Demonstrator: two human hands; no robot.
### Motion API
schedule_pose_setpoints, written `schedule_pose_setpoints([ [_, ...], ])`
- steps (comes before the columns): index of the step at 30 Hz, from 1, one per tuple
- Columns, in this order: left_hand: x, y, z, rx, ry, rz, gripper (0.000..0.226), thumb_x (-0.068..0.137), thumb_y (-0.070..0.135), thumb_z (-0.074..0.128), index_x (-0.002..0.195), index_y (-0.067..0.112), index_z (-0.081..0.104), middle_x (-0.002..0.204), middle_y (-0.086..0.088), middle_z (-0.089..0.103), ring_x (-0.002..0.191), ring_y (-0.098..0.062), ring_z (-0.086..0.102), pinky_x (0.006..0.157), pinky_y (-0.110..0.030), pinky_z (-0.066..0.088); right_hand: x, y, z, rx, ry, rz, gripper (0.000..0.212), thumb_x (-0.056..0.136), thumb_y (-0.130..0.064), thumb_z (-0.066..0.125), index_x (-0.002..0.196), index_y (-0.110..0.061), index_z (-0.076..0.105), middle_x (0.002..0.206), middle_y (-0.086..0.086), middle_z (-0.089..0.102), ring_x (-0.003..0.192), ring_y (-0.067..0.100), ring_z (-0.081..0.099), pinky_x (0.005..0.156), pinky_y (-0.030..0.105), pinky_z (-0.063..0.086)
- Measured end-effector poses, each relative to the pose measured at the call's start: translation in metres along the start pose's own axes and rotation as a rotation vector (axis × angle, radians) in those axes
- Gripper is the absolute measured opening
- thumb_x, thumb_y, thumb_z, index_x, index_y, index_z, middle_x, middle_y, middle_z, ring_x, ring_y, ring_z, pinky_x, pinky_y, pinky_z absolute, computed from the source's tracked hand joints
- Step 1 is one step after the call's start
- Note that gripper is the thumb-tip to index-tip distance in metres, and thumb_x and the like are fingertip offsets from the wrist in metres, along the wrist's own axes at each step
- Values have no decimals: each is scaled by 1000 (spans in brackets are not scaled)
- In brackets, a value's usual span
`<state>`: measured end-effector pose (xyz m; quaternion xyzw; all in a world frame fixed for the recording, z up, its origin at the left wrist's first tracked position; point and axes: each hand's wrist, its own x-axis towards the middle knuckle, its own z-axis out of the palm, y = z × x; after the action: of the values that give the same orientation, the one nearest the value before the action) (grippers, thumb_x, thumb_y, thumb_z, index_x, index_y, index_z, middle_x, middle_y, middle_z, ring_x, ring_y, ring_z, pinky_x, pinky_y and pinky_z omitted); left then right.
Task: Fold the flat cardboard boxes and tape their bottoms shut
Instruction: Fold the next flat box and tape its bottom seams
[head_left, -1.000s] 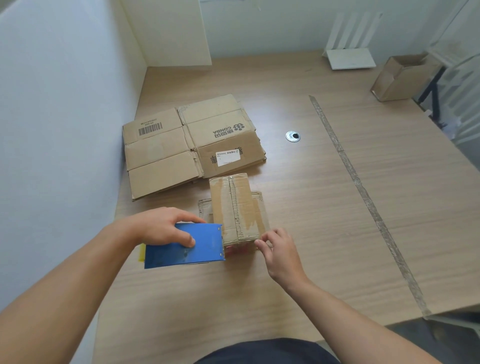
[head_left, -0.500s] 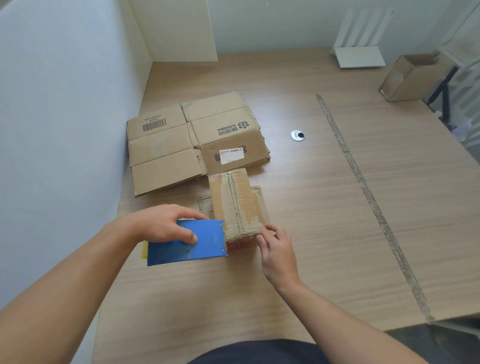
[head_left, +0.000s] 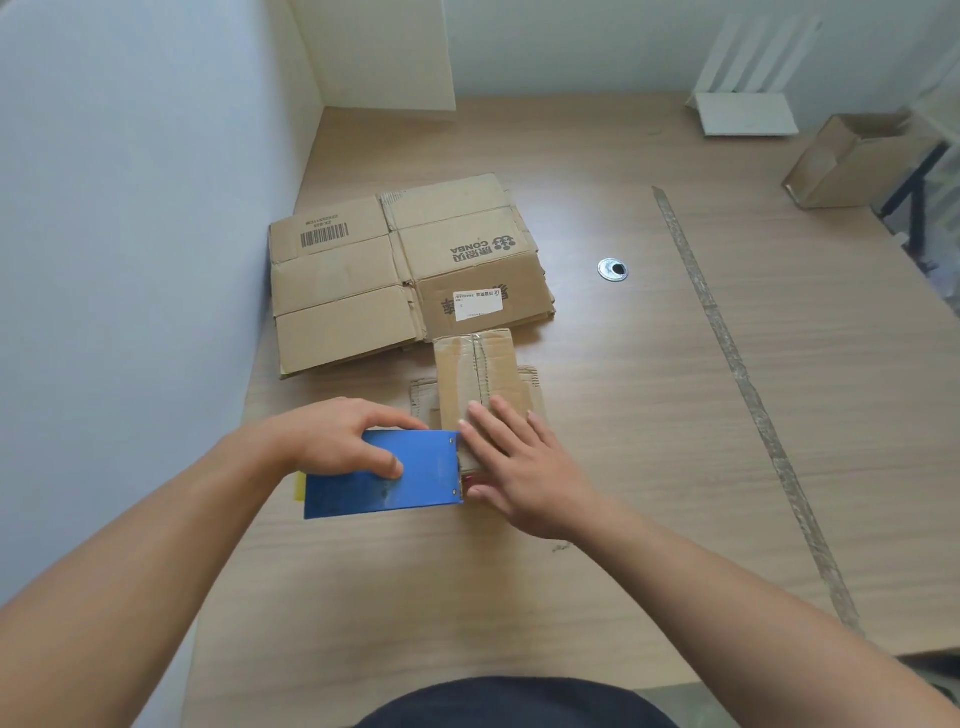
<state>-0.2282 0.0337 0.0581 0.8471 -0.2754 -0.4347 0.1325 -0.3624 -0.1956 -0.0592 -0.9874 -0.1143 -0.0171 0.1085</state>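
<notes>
Clutching dispenser (head_left: 410, 478) in curled left grip (head_left: 337, 441) at near edge of box (head_left: 475, 374), pressing spread right grip (head_left: 524, 467) flat on its upturned bottom, likely bedding tape (head_left: 457, 364) down, on surface (head_left: 675, 467) just before flat stack (head_left: 363, 291).

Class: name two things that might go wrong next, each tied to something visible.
1. The right hand lies flat on the small box, right beside the front edge of the blue tape dispenser; it might get caught.
2. The left hand grips the dispenser alone, so the tape may run crooked.

Two hands (head_left: 337, 436) (head_left: 530, 478), one tape dispenser (head_left: 410, 483), two folded boxes (head_left: 475, 364) (head_left: 852, 161), one flat stack (head_left: 363, 291).
</notes>
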Motion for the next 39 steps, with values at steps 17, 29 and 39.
schedule_pose_setpoints([
  [17, -11, -28, 5, -49, 64, 91, 62, 68, 66, 56, 128, 71, 41, 120, 23, 62, 107, -1, 57, 94, -26, 46, 10, 13, 22, 59, 232, -25, 56, 99, -56, 43, 148, -30, 39, 155, -2, 44, 145, 25, 36, 90, 46, 56],
  [29, -30, -44, -17, -39, 40, 43, 61, 68, 58, 58, 128, 66, 47, 116, 26, 63, 102, 4, 58, 92, -27, 50, 11, 19, 31, -24, 295, -104, 55, 98, -46, 55, 144, -16, 52, 152, 9, 46, 144, 33, 39, 112, 46, 41],
  [39, -17, -50, -11, 53, 87, -25, 63, 73, 60, 59, 134, 64, 43, 110, 13, 64, 97, -6, 56, 87, -32, 51, 12, 15, 24, 6, 266, -81, 55, 102, -49, 42, 146, -17, 48, 153, 7, 45, 145, 31, 33, 123, 34, 21],
])
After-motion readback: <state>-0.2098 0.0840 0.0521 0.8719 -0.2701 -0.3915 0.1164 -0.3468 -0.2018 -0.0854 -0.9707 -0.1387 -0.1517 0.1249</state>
